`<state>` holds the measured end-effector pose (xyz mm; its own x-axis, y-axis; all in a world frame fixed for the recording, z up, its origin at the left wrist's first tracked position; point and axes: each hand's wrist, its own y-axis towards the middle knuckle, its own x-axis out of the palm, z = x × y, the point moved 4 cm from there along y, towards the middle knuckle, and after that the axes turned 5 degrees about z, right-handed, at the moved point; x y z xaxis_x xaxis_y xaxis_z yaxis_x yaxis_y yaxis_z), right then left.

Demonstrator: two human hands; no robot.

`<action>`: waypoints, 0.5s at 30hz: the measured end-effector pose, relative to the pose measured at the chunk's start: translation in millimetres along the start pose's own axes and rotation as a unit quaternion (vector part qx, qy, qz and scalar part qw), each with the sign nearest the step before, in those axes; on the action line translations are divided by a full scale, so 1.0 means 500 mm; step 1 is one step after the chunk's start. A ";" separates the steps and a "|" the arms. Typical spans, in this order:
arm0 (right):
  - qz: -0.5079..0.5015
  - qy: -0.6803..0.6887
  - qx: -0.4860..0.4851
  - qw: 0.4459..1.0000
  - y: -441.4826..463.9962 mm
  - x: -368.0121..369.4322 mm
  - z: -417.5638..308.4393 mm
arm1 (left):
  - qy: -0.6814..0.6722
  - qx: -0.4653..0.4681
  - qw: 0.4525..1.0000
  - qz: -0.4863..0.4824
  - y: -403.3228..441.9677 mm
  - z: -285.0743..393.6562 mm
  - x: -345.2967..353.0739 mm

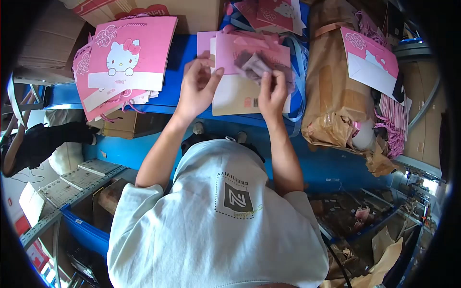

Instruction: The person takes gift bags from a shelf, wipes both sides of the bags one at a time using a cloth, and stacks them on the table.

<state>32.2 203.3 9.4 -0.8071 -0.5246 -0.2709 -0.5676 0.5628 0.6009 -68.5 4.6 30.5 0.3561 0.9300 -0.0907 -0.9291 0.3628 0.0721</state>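
Note:
My right hand (274, 92) pinches a crumpled greyish-mauve cloth or piece of thin material (254, 66), blurred by motion, above a pink paper bag (230, 55). My left hand (197, 89) is raised over the bag's left side, its fingers apart and nothing seen between them. The bag has a pale lower band with a barcode and lies at the edge of the blue table (180, 67). To the left rests a pile of pink cartoon-cat paper bags (126, 57) with rope handles.
Brown wrapped package (331, 91) stands right of the bag, with more pink bags (370, 62) beyond. Cardboard boxes (192, 17) line the back. Blue ribbons (300, 72) hang beside my right hand. Another person in dark clothes (48, 139) is at far left.

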 end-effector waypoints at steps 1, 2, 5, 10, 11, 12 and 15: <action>0.031 0.024 0.045 0.998 0.005 -0.009 0.005 | 0.005 0.028 1.000 -0.003 0.004 0.014 0.003; 0.062 0.048 0.090 0.993 0.008 -0.019 0.010 | 0.009 0.056 0.998 -0.007 0.007 0.026 0.007; 0.115 0.086 0.138 0.980 0.018 -0.029 0.004 | -0.025 0.057 0.998 -0.018 0.014 0.030 0.032; 0.125 0.129 0.220 0.959 -0.015 -0.033 0.004 | -0.146 -0.042 0.988 -0.034 0.036 -0.008 0.064; 0.129 0.127 0.219 0.959 -0.023 -0.033 -0.009 | -0.155 -0.055 0.986 -0.026 0.046 -0.027 0.065; 0.043 0.092 0.152 0.983 -0.027 -0.015 -0.037 | -0.164 -0.069 0.984 -0.018 0.053 -0.045 0.068; -0.062 -0.151 -0.126 0.979 -0.060 0.036 -0.077 | -0.175 -0.056 0.983 0.009 0.055 -0.069 0.084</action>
<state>40.8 152.3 15.3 -0.7680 -0.3449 -0.5396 -0.6360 0.3119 0.7058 -82.2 51.8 -5.6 0.3332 0.9065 0.2591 -0.9340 0.3550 -0.0410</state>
